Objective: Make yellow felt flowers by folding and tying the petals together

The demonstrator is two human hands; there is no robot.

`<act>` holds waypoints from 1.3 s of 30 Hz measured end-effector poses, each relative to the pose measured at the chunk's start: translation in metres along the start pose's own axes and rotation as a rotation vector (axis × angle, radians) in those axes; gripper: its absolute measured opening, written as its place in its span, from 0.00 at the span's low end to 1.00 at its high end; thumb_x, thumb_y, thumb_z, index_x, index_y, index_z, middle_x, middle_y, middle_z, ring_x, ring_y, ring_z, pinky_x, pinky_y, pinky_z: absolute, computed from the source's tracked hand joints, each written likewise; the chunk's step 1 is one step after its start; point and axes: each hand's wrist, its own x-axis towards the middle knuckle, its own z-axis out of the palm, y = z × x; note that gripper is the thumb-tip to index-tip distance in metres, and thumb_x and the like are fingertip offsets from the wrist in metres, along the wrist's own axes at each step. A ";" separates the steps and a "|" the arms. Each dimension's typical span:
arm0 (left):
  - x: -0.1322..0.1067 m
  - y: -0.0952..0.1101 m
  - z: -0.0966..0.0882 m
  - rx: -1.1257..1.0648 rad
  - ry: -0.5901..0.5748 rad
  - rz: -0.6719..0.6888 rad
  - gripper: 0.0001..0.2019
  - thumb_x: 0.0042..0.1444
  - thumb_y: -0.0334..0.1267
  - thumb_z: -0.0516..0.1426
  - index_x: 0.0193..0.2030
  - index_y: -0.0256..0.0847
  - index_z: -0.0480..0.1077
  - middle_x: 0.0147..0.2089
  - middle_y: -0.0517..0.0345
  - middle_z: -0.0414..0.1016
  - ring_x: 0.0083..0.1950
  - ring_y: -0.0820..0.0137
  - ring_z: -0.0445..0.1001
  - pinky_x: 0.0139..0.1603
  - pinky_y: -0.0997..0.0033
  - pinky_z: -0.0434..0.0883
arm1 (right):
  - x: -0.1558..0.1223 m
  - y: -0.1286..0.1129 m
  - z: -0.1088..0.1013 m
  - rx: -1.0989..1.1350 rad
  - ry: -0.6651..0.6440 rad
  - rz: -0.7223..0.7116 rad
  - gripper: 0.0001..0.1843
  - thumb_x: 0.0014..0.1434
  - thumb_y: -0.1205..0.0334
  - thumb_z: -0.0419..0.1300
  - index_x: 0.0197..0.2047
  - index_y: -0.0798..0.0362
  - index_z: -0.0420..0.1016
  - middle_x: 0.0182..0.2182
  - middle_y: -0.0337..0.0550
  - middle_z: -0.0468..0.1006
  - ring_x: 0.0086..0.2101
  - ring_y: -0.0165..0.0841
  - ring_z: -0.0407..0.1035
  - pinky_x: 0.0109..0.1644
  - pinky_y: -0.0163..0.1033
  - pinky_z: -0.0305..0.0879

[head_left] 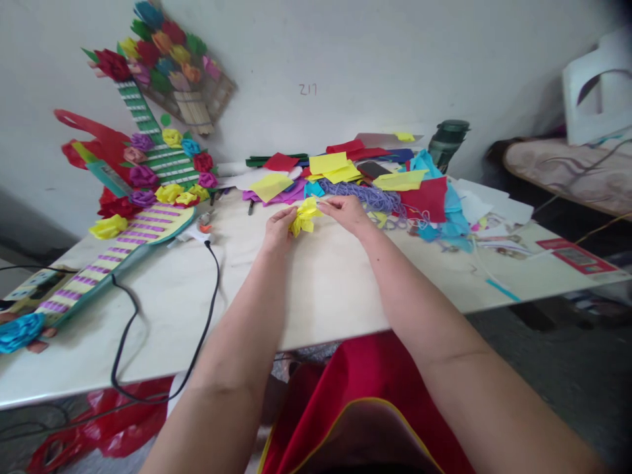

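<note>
Between my hands, above the table's middle, is a yellow crepe paper flower (305,217) with loose, ruffled petals. My left hand (281,228) pinches its left side between thumb and fingers. At its upper right edge, my right hand (347,213) is closed in a pinch on the petals; the fingertips partly hide what they grip. Just behind lie yellow paper squares (269,187), a bundle of purple yarn (363,195) and red paper (425,199).
On the left stand a flower-trimmed striped decoration (162,164) and a white plug-like device (197,232) with a black cord (217,276) looping over the front edge. A dark green bottle (447,143) stands at the back right. Paper scraps (494,227) litter the right side.
</note>
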 end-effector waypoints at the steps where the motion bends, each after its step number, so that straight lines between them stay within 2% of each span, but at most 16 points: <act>1: 0.000 -0.001 0.001 -0.009 0.006 -0.009 0.14 0.40 0.36 0.68 0.35 0.36 0.75 0.31 0.58 0.77 0.30 0.73 0.74 0.33 0.74 0.70 | 0.001 0.001 0.002 -0.001 0.000 0.001 0.23 0.51 0.43 0.60 0.32 0.58 0.81 0.22 0.36 0.66 0.27 0.27 0.56 0.31 0.34 0.51; 8: -0.004 -0.006 0.010 0.041 0.016 -0.050 0.29 0.42 0.36 0.67 0.55 0.40 0.71 0.31 0.60 0.77 0.31 0.72 0.75 0.35 0.73 0.71 | 0.006 0.008 0.011 -0.147 0.039 0.055 0.15 0.50 0.52 0.61 0.27 0.56 0.79 0.20 0.35 0.68 0.26 0.27 0.58 0.31 0.34 0.52; 11: -0.006 -0.005 0.013 0.050 -0.008 -0.068 0.35 0.42 0.38 0.68 0.60 0.42 0.68 0.33 0.60 0.77 0.31 0.71 0.75 0.35 0.73 0.71 | 0.005 0.006 0.008 -0.217 0.084 0.071 0.14 0.50 0.54 0.60 0.21 0.55 0.75 0.18 0.34 0.64 0.25 0.27 0.55 0.30 0.34 0.49; 14: -0.006 -0.002 0.014 0.053 -0.013 -0.103 0.35 0.44 0.41 0.67 0.61 0.45 0.66 0.35 0.58 0.77 0.32 0.70 0.76 0.34 0.71 0.72 | 0.003 0.002 0.004 -0.217 0.113 0.078 0.14 0.50 0.54 0.59 0.21 0.55 0.73 0.17 0.34 0.61 0.24 0.27 0.54 0.29 0.35 0.47; 18: -0.002 0.003 0.010 0.055 0.014 -0.122 0.30 0.47 0.44 0.65 0.58 0.45 0.69 0.36 0.56 0.78 0.32 0.69 0.76 0.32 0.72 0.71 | 0.003 0.002 -0.001 -0.144 0.080 0.072 0.13 0.50 0.55 0.58 0.21 0.55 0.71 0.19 0.34 0.60 0.25 0.26 0.53 0.30 0.35 0.47; 23: -0.004 0.007 0.003 0.080 -0.108 -0.142 0.24 0.43 0.48 0.65 0.47 0.40 0.75 0.42 0.49 0.79 0.36 0.65 0.78 0.33 0.70 0.72 | 0.003 0.003 -0.002 -0.089 -0.088 0.002 0.15 0.48 0.55 0.58 0.17 0.53 0.62 0.19 0.32 0.55 0.25 0.25 0.51 0.31 0.35 0.46; 27: -0.007 0.006 0.004 0.154 -0.172 -0.209 0.18 0.39 0.45 0.66 0.36 0.37 0.75 0.33 0.53 0.77 0.29 0.67 0.75 0.28 0.70 0.70 | 0.002 0.000 -0.002 -0.052 -0.190 0.010 0.14 0.46 0.53 0.59 0.19 0.54 0.64 0.19 0.32 0.57 0.26 0.25 0.52 0.31 0.35 0.48; 30: -0.009 0.005 0.005 0.155 -0.249 -0.188 0.14 0.36 0.40 0.67 0.30 0.37 0.72 0.26 0.57 0.74 0.24 0.71 0.72 0.25 0.73 0.67 | 0.001 -0.002 -0.002 -0.035 -0.210 0.016 0.14 0.45 0.53 0.60 0.19 0.54 0.64 0.19 0.33 0.57 0.26 0.25 0.53 0.31 0.34 0.48; 34: -0.011 0.005 0.006 0.190 -0.323 -0.165 0.15 0.32 0.36 0.69 0.27 0.37 0.70 0.22 0.60 0.72 0.21 0.75 0.69 0.23 0.76 0.64 | 0.000 -0.002 0.000 -0.045 -0.223 0.019 0.15 0.45 0.53 0.60 0.18 0.54 0.62 0.19 0.33 0.55 0.26 0.25 0.52 0.30 0.34 0.47; 39: -0.014 0.006 0.008 0.288 -0.305 -0.196 0.16 0.31 0.38 0.69 0.26 0.37 0.69 0.20 0.61 0.72 0.19 0.75 0.68 0.22 0.76 0.63 | -0.001 -0.002 0.002 -0.057 -0.222 0.012 0.20 0.46 0.46 0.60 0.18 0.53 0.62 0.20 0.33 0.55 0.26 0.25 0.50 0.31 0.35 0.46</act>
